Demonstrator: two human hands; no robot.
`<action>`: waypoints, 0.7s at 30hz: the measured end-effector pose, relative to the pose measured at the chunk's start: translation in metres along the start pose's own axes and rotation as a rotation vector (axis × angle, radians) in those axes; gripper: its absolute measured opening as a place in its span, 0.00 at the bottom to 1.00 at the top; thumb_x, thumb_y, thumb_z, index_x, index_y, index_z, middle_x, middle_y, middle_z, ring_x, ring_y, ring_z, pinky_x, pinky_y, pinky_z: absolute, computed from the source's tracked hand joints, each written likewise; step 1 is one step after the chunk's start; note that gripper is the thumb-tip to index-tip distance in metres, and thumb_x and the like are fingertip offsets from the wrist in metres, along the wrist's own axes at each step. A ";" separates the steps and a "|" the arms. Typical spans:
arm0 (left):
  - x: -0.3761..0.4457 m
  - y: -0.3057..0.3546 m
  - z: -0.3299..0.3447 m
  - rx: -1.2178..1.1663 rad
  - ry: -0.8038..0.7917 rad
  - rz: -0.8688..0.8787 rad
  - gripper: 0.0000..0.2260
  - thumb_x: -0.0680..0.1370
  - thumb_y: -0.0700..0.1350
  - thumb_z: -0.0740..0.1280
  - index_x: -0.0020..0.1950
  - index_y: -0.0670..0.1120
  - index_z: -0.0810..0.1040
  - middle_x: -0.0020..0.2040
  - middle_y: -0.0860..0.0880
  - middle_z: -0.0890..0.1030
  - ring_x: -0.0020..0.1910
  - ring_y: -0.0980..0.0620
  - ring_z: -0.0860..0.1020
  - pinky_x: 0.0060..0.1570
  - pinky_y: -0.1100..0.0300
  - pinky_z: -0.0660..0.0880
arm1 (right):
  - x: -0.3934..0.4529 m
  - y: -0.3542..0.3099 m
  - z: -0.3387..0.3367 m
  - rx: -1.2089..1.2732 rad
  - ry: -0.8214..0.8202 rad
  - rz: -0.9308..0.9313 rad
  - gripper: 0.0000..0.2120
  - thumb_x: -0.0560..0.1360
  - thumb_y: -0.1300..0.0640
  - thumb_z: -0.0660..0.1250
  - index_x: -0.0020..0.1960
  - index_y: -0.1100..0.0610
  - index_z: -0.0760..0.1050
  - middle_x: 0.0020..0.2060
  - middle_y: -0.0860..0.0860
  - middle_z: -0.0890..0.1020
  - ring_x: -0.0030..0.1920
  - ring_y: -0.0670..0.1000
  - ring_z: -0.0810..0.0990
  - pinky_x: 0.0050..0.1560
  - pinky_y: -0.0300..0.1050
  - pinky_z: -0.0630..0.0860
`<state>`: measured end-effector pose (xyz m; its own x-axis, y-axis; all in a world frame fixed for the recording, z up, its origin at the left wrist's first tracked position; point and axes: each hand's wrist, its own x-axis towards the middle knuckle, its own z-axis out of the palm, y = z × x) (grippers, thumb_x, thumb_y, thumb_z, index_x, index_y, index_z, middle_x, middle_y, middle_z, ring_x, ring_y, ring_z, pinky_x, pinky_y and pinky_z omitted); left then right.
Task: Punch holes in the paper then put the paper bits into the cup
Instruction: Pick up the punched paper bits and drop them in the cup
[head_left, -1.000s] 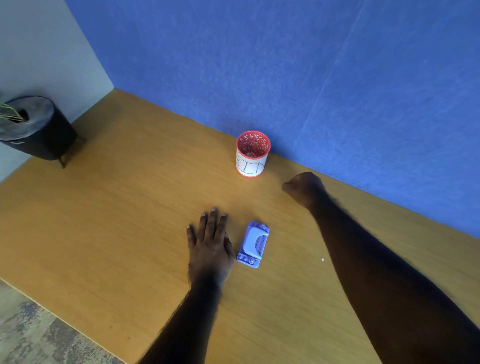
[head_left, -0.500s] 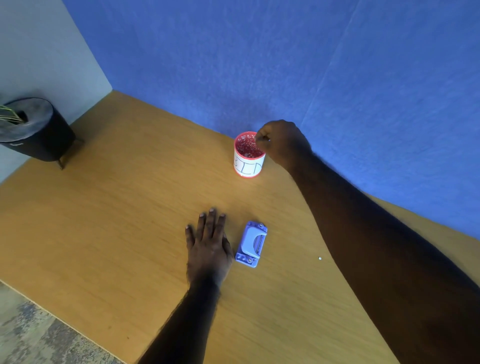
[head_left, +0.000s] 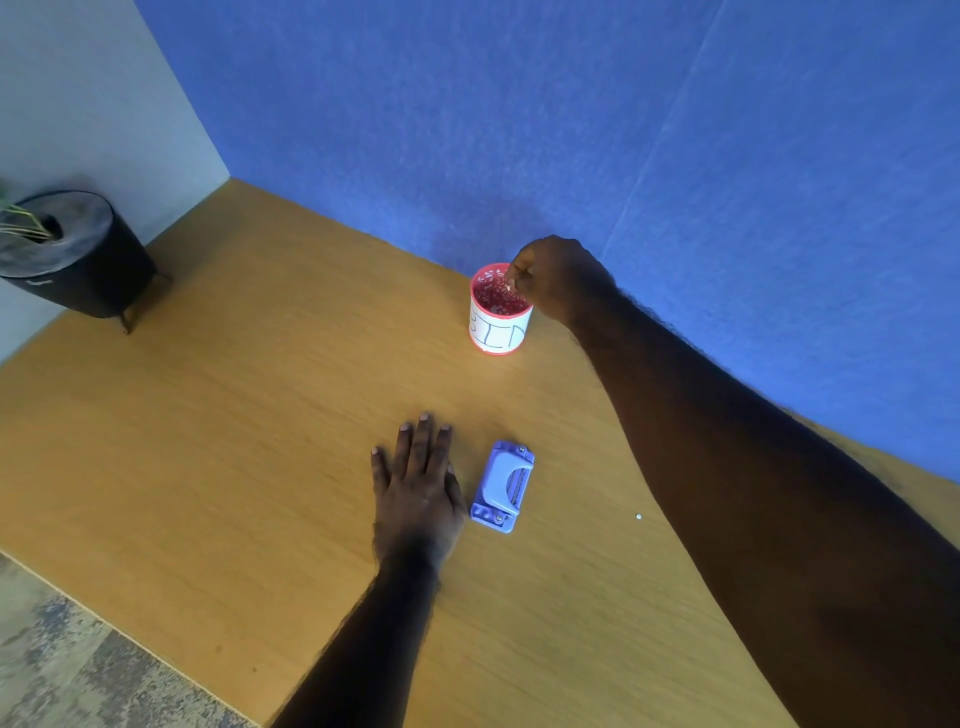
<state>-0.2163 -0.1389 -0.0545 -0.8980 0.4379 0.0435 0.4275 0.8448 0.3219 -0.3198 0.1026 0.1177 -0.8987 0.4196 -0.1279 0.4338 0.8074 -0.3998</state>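
Right hand (head_left: 558, 278) is up over the red-rimmed cup (head_left: 498, 317) at the back of the tabletop (head_left: 234, 441), fingers bunched together in a pinch on a tiny white paper bit (head_left: 509, 287) right above the cup's mouth. Left hand (head_left: 418, 491) lies flat, palm down, fingers straight and slightly spread, just beside the blue hole punch (head_left: 503, 486). One more white paper dot (head_left: 638, 516) sits alone on the wood, to the right of the punch.

Matt wood-grain table (head_left: 260, 441), fuzzy felt wall (head_left: 571, 130) — plastic punch (head_left: 503, 486)
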 end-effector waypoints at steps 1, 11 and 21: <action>0.000 0.000 0.000 -0.004 0.000 0.000 0.24 0.80 0.48 0.51 0.78 0.50 0.63 0.80 0.48 0.60 0.79 0.46 0.57 0.75 0.39 0.55 | 0.001 0.000 0.001 0.020 -0.019 0.001 0.12 0.77 0.54 0.67 0.57 0.56 0.82 0.56 0.55 0.84 0.55 0.57 0.82 0.55 0.55 0.81; 0.000 -0.001 0.001 -0.011 -0.005 -0.006 0.24 0.81 0.48 0.52 0.78 0.51 0.62 0.80 0.48 0.60 0.79 0.47 0.56 0.76 0.39 0.54 | 0.000 0.009 0.001 0.157 0.037 -0.007 0.11 0.76 0.55 0.68 0.57 0.56 0.82 0.56 0.54 0.85 0.54 0.55 0.83 0.55 0.56 0.81; 0.001 0.005 -0.003 -0.018 -0.037 -0.030 0.25 0.80 0.45 0.58 0.78 0.48 0.63 0.80 0.48 0.60 0.79 0.45 0.58 0.75 0.38 0.51 | -0.129 0.126 0.012 0.174 0.046 0.194 0.08 0.74 0.53 0.71 0.43 0.57 0.84 0.40 0.55 0.87 0.42 0.56 0.86 0.51 0.51 0.81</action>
<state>-0.2156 -0.1350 -0.0497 -0.9057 0.4239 -0.0011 0.3984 0.8520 0.3396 -0.1503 0.1454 0.0728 -0.7939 0.5814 -0.1778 0.5770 0.6281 -0.5221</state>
